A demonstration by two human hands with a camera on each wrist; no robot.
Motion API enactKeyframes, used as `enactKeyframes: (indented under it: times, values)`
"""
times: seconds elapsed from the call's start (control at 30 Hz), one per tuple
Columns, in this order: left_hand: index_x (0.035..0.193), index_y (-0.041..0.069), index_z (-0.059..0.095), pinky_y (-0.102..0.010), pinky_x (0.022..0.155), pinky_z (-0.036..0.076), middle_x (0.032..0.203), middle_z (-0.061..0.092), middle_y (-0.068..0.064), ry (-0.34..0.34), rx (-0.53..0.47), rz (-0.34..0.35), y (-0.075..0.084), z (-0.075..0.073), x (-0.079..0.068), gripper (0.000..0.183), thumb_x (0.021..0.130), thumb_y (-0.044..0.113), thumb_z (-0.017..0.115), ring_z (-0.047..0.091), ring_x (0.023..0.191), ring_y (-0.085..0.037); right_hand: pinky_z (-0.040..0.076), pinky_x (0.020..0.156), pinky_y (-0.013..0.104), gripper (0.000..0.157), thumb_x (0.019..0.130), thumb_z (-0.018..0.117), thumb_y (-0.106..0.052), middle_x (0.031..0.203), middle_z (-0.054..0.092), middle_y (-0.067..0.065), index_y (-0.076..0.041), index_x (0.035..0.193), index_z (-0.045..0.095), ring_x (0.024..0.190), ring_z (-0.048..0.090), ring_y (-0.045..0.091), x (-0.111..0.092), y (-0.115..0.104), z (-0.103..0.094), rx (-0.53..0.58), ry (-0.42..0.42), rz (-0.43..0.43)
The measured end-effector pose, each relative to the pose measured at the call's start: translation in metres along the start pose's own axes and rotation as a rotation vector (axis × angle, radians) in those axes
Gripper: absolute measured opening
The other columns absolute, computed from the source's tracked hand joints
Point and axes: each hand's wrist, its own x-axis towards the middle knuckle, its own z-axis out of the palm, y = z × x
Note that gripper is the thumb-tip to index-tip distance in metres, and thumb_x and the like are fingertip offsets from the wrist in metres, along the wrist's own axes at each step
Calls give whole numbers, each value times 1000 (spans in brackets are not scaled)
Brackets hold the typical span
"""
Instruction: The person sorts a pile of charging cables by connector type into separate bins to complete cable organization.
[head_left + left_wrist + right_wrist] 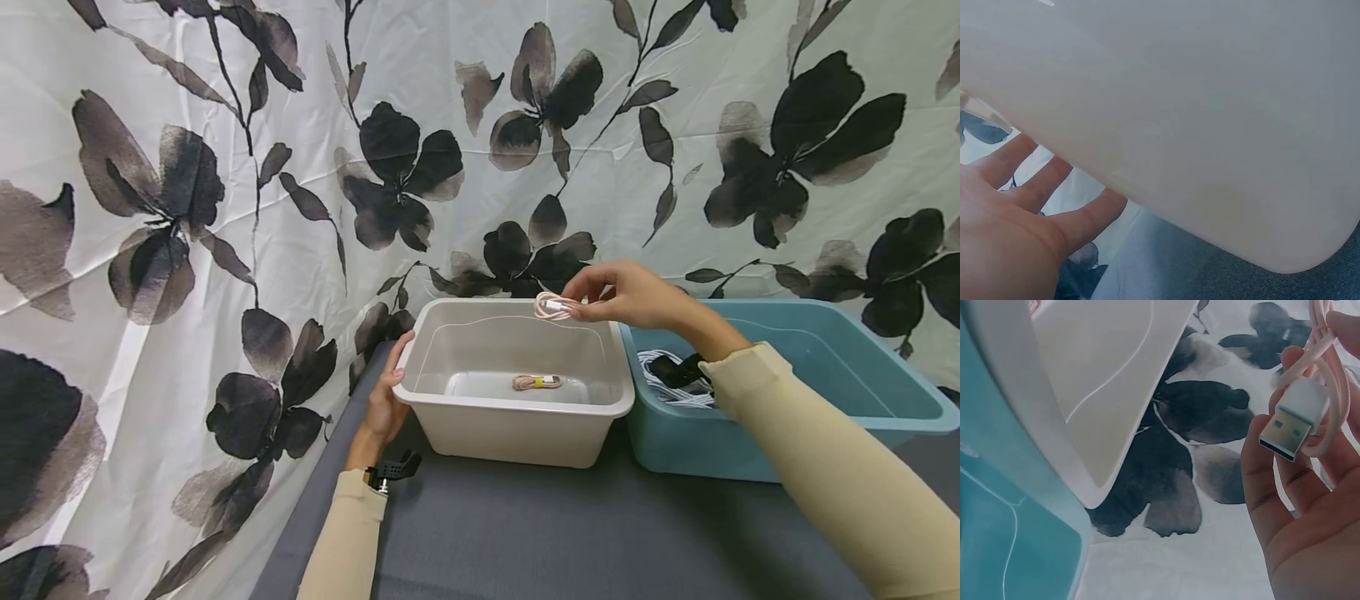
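In the head view my right hand (626, 296) pinches a coiled pale pink USB cable (551, 306) over the back rim of the beige bin (517, 437). Its white-and-metal USB plug (1294, 419) shows clearly in the right wrist view, with the pink strands looped around it. Another coiled pink cable (536, 382), with a yellow band, lies on the floor of the beige bin. My left hand (384, 404) rests against that bin's left side at the rim. In the left wrist view its fingers (1085, 219) are fairly straight and reach to the bin wall, their tips hidden.
A teal bin (705, 450) stands right beside the beige one, with several white cables (675, 390) in it, partly covered by my right wrist. Both bins sit on a dark grey surface (525, 533). Behind hangs a white floral curtain (300, 100).
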Motion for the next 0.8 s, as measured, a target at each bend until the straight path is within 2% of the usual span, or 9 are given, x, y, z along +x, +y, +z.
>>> enactKeyframes:
  times: [0.23, 0.47, 0.8]
  values:
    - [155, 18, 11, -33, 93, 40, 157, 12, -21, -1, 10, 6, -1, 0, 1, 68, 88, 23, 27, 39, 123, -20, 48, 74, 34, 21, 84, 74, -27, 95, 68, 1, -20, 104, 72, 85, 57, 20, 18, 8, 5, -8, -13, 14]
    - [155, 17, 11, -33, 94, 40, 158, 12, -21, 3, -4, 6, -2, 0, 1, 67, 90, 22, 27, 39, 124, -20, 48, 68, 33, 23, 83, 74, -25, 92, 69, 5, -17, 105, 72, 80, 57, 21, 34, 16, 9, 26, -41, 49]
    - [154, 19, 15, -34, 94, 39, 158, 12, -20, 16, -14, -11, 0, 0, 2, 67, 88, 22, 28, 38, 124, -20, 49, 69, 33, 21, 83, 74, -22, 90, 68, 5, -15, 103, 72, 80, 58, 22, 53, 27, 15, 32, -69, 90]
